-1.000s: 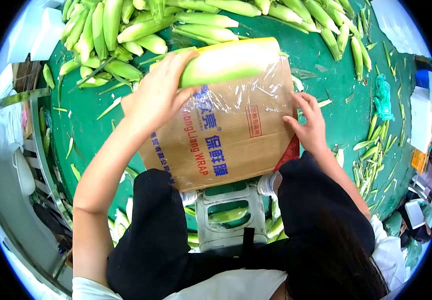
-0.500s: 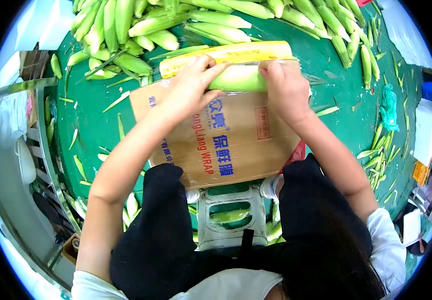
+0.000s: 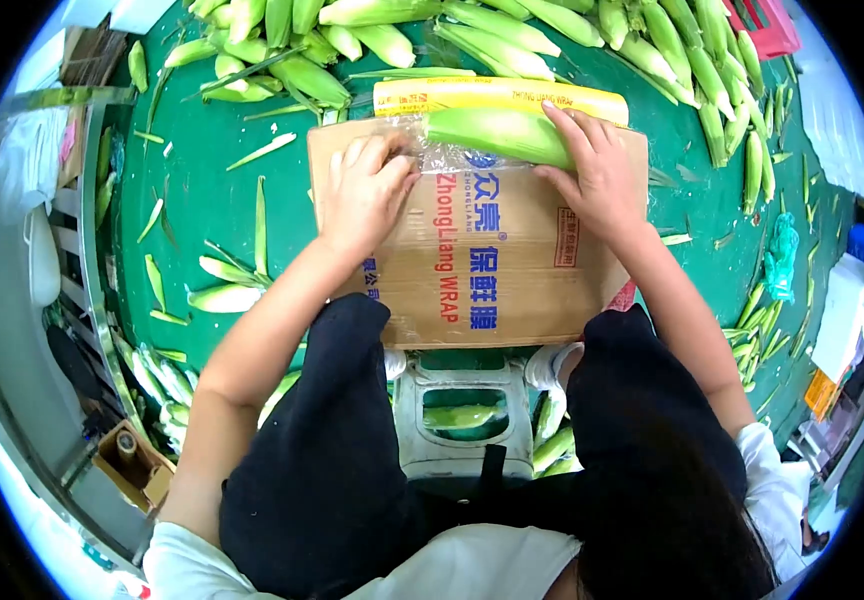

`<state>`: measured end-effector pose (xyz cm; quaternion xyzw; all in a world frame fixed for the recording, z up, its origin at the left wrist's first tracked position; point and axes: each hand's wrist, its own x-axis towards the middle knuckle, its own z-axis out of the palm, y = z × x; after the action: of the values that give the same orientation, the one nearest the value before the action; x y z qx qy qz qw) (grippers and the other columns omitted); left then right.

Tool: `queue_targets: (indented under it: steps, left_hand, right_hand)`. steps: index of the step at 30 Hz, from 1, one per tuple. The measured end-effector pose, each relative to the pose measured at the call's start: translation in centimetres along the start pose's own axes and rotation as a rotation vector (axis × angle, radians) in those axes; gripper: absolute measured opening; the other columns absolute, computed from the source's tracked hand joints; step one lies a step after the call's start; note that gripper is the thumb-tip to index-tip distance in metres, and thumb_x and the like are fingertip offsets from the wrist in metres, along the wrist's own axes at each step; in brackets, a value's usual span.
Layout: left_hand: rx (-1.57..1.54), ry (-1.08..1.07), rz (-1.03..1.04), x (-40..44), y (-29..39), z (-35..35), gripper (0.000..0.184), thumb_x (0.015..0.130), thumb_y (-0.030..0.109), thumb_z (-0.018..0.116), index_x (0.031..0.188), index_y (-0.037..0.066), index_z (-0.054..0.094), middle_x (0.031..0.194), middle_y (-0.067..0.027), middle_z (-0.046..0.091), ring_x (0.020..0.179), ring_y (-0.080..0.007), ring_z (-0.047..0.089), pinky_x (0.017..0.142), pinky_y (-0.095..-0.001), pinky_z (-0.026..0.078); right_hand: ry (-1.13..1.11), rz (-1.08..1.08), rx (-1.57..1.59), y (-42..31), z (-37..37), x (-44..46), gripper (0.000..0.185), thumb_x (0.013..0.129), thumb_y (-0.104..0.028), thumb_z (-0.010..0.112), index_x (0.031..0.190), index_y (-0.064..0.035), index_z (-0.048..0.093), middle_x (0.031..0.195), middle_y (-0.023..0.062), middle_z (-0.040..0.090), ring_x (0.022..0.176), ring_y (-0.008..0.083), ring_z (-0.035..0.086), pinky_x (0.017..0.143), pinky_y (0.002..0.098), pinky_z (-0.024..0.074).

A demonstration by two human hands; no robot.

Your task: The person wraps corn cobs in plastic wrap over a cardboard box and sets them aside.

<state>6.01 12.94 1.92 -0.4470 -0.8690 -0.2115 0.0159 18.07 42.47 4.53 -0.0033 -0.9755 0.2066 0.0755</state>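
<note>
A green ear of corn [image 3: 497, 135] in its husk lies across the far part of a cardboard box [image 3: 522, 280]. My right hand [image 3: 602, 175] grips the ear's right end, thumb on the near side and fingers on the far side. Clear cling film [image 3: 420, 150] spreads under and left of the ear. At its left, my left hand [image 3: 364, 190] has its fingers curled on the film's edge. Just beyond the ear rests a yellow-wrapped roll of cling film [image 3: 592, 100].
Piled ears of corn [image 3: 512, 50] spread along the far side of the green floor [image 3: 212, 170]. Loose husk leaves [image 3: 262, 225] are scattered at left. A green stool [image 3: 462, 375] stands between my legs. A teal plastic bag [image 3: 780, 258] and a red crate [image 3: 764, 28] are at right.
My left hand has left the corn and moved to the film's left edge. My right hand has gone from a closed grip to a looser hold on the ear's end. The view has shifted.
</note>
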Motion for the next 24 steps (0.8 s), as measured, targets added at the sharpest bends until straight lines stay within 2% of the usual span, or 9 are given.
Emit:
queue_targets:
  steps: [5,11,13,15,16,18,20,22,24]
  left_hand:
    - [-0.441,-0.053,0.172,-1.0,-2.2,-3.3,0.009,0.093,0.001,0.066,0.098,0.004,0.059,0.098,-0.0176,0.066,0.085,-0.0390,0.066,0.076,-0.0443,0.054]
    - [-0.680,-0.365,0.250,1.8,2.4,-2.3,0.012,0.097,0.009,0.064,0.104,0.003,0.057,0.100,-0.0171,0.063,0.089,-0.0395,0.064,0.079,-0.0449,0.053]
    - [-0.575,-0.538,0.390,4.4,2.4,1.1,0.019,0.094,0.017,0.069,0.106,0.006,0.060,0.127,-0.0149,0.062,0.119,-0.0372,0.058,0.101,-0.0463,0.047]
    - [-0.308,-0.251,0.664,6.7,2.0,3.3,0.021,0.091,0.018,0.072,0.106,0.009,0.062,0.140,-0.0118,0.057,0.132,-0.0340,0.051,0.114,-0.0516,0.037]
    - [-0.177,-0.267,0.624,7.9,1.6,3.6,0.033,0.085,0.022,0.077,0.113,0.010,0.064,0.144,-0.0107,0.055,0.139,-0.0328,0.046,0.119,-0.0556,0.029]
    - [-0.201,-0.266,0.537,11.1,0.0,4.9,0.045,0.087,0.027,0.078,0.127,0.011,0.064,0.145,-0.0119,0.056,0.139,-0.0304,0.048,0.118,-0.0504,0.034]
    - [-0.758,-0.672,0.015,14.6,-0.1,-0.2,0.053,0.092,0.031,0.076,0.140,0.011,0.061,0.141,-0.0117,0.061,0.134,-0.0266,0.055,0.113,-0.0436,0.043]
    - [-1.034,-0.512,-0.058,17.3,-2.5,-0.8,0.043,0.103,0.017,0.063,0.144,0.005,0.054,0.117,-0.0047,0.064,0.105,-0.0140,0.061,0.092,-0.0306,0.052]
    - [-1.023,-0.292,-0.067,18.4,-4.6,0.0,0.050,0.103,0.018,0.065,0.149,0.007,0.050,0.127,-0.0059,0.061,0.111,-0.0146,0.060,0.096,-0.0309,0.051]
  right_hand:
    - [-0.019,-0.092,0.104,1.4,0.0,-2.9,0.065,0.084,-0.030,0.080,0.145,-0.0196,0.059,0.129,0.0156,0.062,0.117,0.0377,0.057,0.101,0.0477,0.0473]
    - [-0.302,-0.097,0.183,-1.9,-1.9,-8.4,0.058,0.088,-0.041,0.074,0.141,-0.0206,0.062,0.133,0.0151,0.060,0.121,0.0370,0.057,0.105,0.0509,0.0427]
    - [-0.329,-0.090,0.068,-2.2,-2.5,-7.1,0.056,0.092,-0.048,0.068,0.140,-0.0202,0.063,0.140,0.0160,0.057,0.127,0.0374,0.054,0.110,0.0526,0.0389]
    - [-0.210,-0.173,-0.075,-0.7,-1.5,-5.2,0.058,0.096,-0.053,0.062,0.143,-0.0195,0.061,0.149,0.0170,0.050,0.133,0.0383,0.051,0.114,0.0539,0.0346]
    - [-0.147,-0.224,-0.147,0.4,-0.9,-3.7,0.059,0.098,-0.056,0.058,0.144,-0.0191,0.059,0.154,0.0175,0.047,0.136,0.0387,0.049,0.116,0.0545,0.0325]
    - [-0.056,-0.120,-0.123,1.9,0.6,-0.9,0.061,0.100,-0.058,0.054,0.147,-0.0176,0.055,0.162,0.0185,0.037,0.138,0.0405,0.048,0.117,0.0553,0.0325]
    - [0.059,-0.098,-0.198,2.1,-0.2,2.6,0.060,0.100,-0.054,0.057,0.144,-0.0125,0.055,0.150,0.0197,0.051,0.130,0.0415,0.054,0.109,0.0494,0.0444]
    - [-0.104,0.111,0.022,0.8,-2.0,3.8,0.059,0.098,-0.051,0.062,0.141,-0.0110,0.058,0.140,0.0172,0.059,0.127,0.0413,0.056,0.107,0.0475,0.0462]
    - [-0.127,0.004,0.159,-1.1,0.8,2.9,0.058,0.095,-0.051,0.066,0.138,-0.0133,0.060,0.135,0.0137,0.062,0.124,0.0383,0.058,0.105,0.0478,0.0473]
